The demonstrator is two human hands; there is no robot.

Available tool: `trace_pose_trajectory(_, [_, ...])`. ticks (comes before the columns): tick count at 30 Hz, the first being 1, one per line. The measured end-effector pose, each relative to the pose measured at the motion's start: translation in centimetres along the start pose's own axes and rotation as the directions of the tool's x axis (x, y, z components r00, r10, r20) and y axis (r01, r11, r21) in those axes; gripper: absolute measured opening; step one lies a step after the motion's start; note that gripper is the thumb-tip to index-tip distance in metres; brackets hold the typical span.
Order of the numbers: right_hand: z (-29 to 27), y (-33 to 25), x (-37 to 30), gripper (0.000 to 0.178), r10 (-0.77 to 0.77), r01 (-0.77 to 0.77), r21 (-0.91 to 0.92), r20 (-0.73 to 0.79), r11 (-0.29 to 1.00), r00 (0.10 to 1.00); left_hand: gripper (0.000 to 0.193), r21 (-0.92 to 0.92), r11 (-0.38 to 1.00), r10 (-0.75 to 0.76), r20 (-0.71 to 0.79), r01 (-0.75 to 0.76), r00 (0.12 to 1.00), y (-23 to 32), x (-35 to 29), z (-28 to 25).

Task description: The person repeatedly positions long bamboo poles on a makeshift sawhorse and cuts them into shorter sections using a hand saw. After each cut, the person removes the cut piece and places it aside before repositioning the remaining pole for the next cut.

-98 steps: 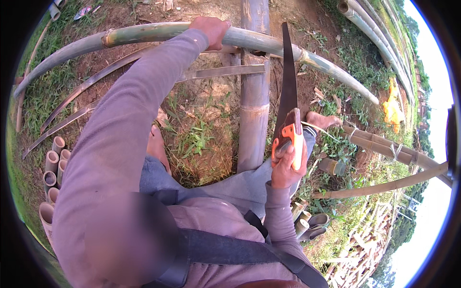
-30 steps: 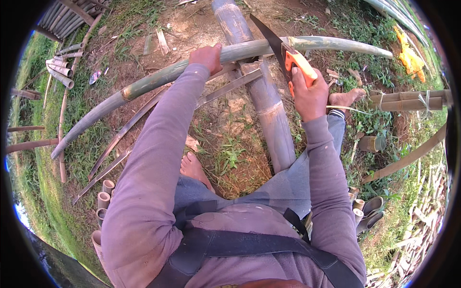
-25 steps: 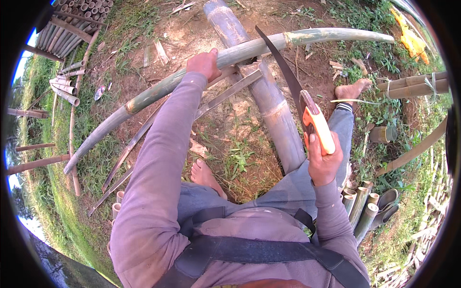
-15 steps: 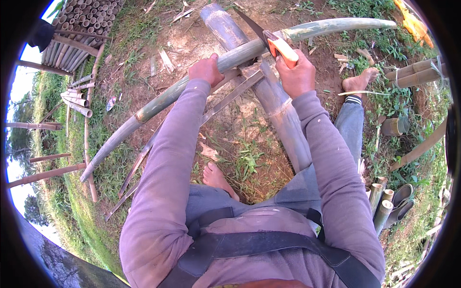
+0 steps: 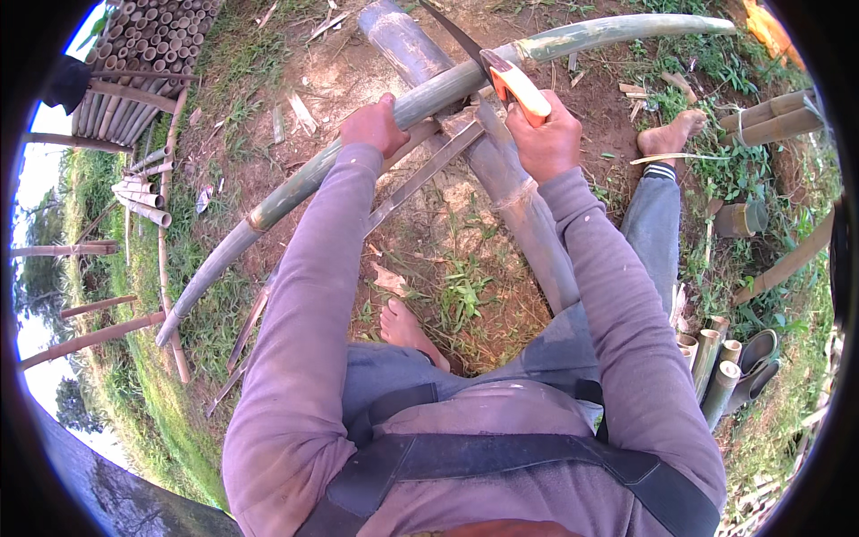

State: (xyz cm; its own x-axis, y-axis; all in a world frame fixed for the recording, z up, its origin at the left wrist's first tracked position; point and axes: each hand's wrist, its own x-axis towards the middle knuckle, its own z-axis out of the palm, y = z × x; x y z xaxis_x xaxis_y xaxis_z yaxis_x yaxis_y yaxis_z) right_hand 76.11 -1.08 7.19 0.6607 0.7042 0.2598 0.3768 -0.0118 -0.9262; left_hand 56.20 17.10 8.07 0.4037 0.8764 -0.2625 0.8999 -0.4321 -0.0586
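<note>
A long, curved green bamboo pole (image 5: 309, 174) lies slantwise across a thick grey bamboo log (image 5: 506, 170) on the ground. My left hand (image 5: 374, 127) is closed round the pole, left of where it crosses the log. In my right hand (image 5: 546, 134) is the orange and white handle of a handsaw (image 5: 519, 88), with the fingers wrapped round it. The saw's dark blade (image 5: 455, 34) crosses the pole near the log and points away to the upper left. Whether the blade has cut into the pole cannot be made out.
A split bamboo strip (image 5: 425, 179) leans against the log. My bare feet (image 5: 407, 331) rest on either side of it. Short bamboo tubes (image 5: 721, 383) stand at the lower right, and tied poles (image 5: 774, 121) lie at the right. Stacked bamboo (image 5: 148, 49) fills a rack at the far left.
The whole view has shifted slightly. Both hands keep their holds on the pole and the saw, and the saw stays across the pole with little visible movement.
</note>
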Motion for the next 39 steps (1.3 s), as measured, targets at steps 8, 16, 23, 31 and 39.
trace_pose_trajectory(8, [-12.9, -1.1, -16.0, 0.013, 0.034, -0.034, -0.027, 0.011, 0.999, 0.999, 0.061, -0.014, 1.000, -0.012, 0.002, 0.012, 1.000, -1.6, -0.4, 0.6])
trace_pose_trajectory(16, [0.5, 0.9, 1.2, 0.016, -0.145, 0.143, -0.048, -0.055, 0.989, 0.988, 0.062, 0.008, 1.000, 0.021, -0.029, -0.021, 0.999, 0.1, 0.0, 0.2])
trace_pose_trajectory(23, [-11.9, 0.2, -14.9, 0.012, 0.055, -0.056, 0.020, 0.025, 0.998, 0.998, 0.065, 0.002, 1.000, -0.015, 0.002, 0.015, 1.000, -1.4, -0.6, 0.2])
trace_pose_trajectory(31, [-0.7, 2.5, -1.4, 0.017, -0.028, 0.026, -0.054, -0.035, 0.998, 0.999, 0.064, 0.009, 1.000, 0.026, -0.008, -0.026, 1.000, 0.3, 0.1, 0.0])
trace_pose_trajectory(39, [-10.6, 1.6, -13.9, 0.011, -0.006, 0.006, 0.026, 0.025, 1.000, 1.000, 0.066, 0.008, 1.000, 0.003, -0.012, -0.003, 1.000, -1.7, -0.2, 1.0])
